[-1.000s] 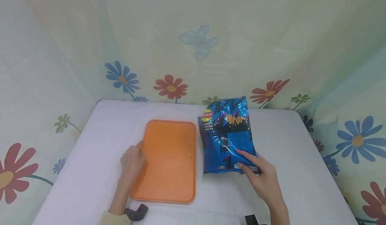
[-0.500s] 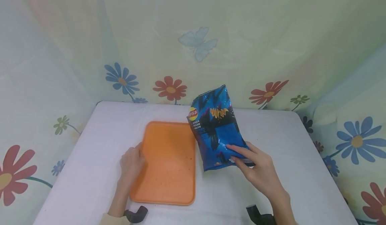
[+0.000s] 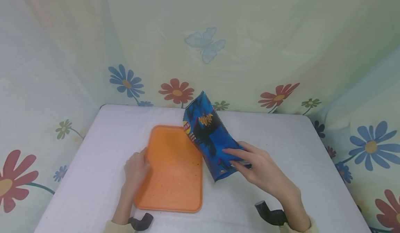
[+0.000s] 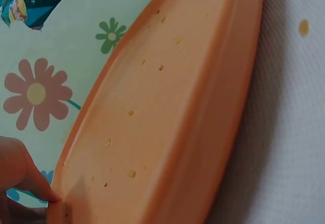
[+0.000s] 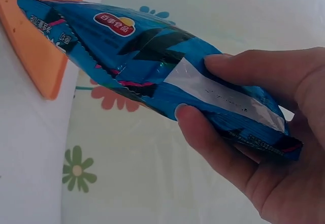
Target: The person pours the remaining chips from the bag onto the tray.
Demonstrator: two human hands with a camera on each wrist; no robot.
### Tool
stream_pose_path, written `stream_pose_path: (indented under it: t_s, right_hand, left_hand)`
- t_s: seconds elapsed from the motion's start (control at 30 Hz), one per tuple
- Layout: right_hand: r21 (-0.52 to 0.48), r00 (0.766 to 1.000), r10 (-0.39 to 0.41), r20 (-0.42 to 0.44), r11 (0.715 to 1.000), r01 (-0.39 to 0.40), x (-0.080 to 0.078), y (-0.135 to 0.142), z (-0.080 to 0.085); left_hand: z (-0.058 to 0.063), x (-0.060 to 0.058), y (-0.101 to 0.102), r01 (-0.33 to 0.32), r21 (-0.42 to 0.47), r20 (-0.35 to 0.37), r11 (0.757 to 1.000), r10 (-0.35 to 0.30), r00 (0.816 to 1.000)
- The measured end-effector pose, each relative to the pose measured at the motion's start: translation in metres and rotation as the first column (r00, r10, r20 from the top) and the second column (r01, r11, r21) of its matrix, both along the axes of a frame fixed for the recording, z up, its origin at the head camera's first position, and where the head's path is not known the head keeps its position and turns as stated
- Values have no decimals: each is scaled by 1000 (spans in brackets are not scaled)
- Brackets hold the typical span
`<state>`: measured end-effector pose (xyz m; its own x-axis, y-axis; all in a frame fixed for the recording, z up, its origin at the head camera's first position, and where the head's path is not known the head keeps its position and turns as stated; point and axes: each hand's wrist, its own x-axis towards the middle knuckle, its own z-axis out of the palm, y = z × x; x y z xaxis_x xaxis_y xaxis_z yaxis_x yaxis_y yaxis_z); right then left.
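My right hand (image 3: pixel 260 168) grips a blue bag of chips (image 3: pixel 207 135) by its lower right end. In the right wrist view the thumb and fingers pinch the bag's bottom (image 5: pixel 167 76) around a white strip. The bag tilts to the left, and its upper end overlaps the right rim of an orange tray (image 3: pixel 170 177). My left hand (image 3: pixel 136 167) holds the tray's left edge. Small crumbs are scattered over the tray's floor in the left wrist view, where fingers (image 4: pixel 25 173) pinch the rim. The bag's mouth faces away and is hidden.
A white-covered table (image 3: pixel 300 149) carries the tray. Behind it hangs a curtain (image 3: pixel 250 45) printed with flowers and a butterfly. A small yellowish bit (image 4: pixel 303 28) shows on the white cloth beside the tray. Dark wrist-camera mounts (image 3: pixel 271 214) sit at both wrists.
My right hand has moved a little left and turned the bag from nearly upright to a leftward tilt, its top now over the tray's edge. The left hand and tray have stayed put.
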<state>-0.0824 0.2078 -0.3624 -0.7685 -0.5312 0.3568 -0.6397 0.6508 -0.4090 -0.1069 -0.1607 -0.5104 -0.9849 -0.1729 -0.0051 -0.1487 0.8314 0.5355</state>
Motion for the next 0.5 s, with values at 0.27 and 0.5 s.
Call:
stream_pose_path:
  t_s: [0.27,0.5]
  right_hand:
    - [64,998,56,41,996,-59,-5,-10,8]
    - [138,994,99,-35,986,-94,-6,-17,6]
  left_hand:
    - [-6,-2,-2,7,-9,-29,1000,-7,1000]
    - [-7,-3,-2,-2,1,-17,1000,2,1000]
